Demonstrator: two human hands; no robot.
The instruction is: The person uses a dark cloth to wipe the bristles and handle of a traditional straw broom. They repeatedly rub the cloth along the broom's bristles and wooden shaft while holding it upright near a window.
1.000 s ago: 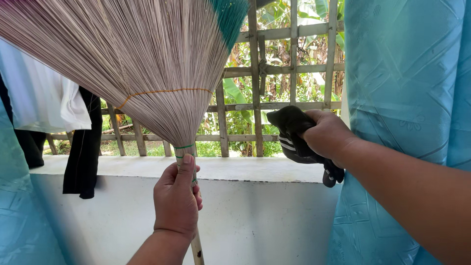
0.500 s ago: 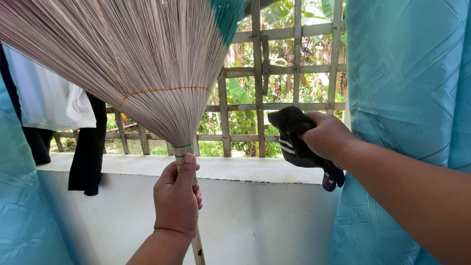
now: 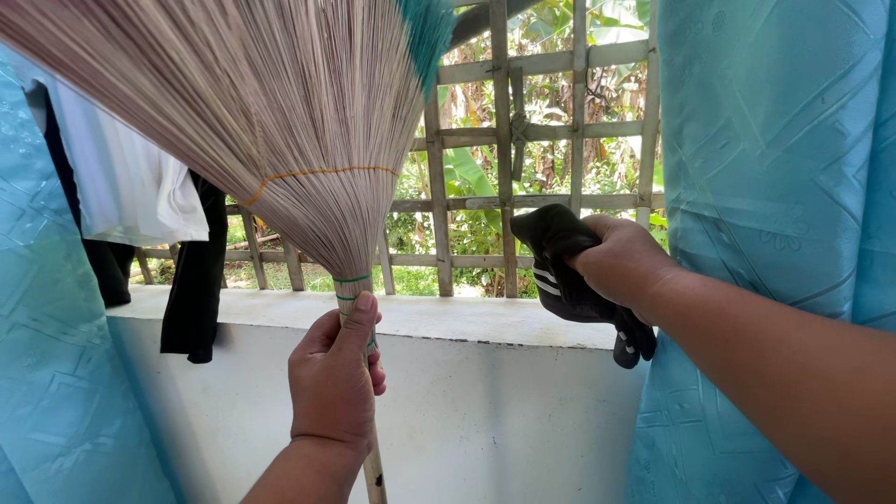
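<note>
At lower centre of the frame, the left hand (image 3: 334, 378) wraps its grip around the upright broom (image 3: 280, 140) just below the bristles; centre right, the right hand (image 3: 627, 261) clutches a black cloth (image 3: 560, 266) before the wooden lattice (image 3: 523, 131).

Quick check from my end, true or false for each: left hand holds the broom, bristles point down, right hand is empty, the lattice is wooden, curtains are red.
1. The left hand grips the broom just below its bristles. True.
2. The bristles point down. False: they fan upward, above the hand.
3. The right hand is empty. False: it clutches a dark cloth with white stripes.
4. The lattice above the white ledge is wooden. True.
5. The curtains are red. False: they are turquoise.
</note>
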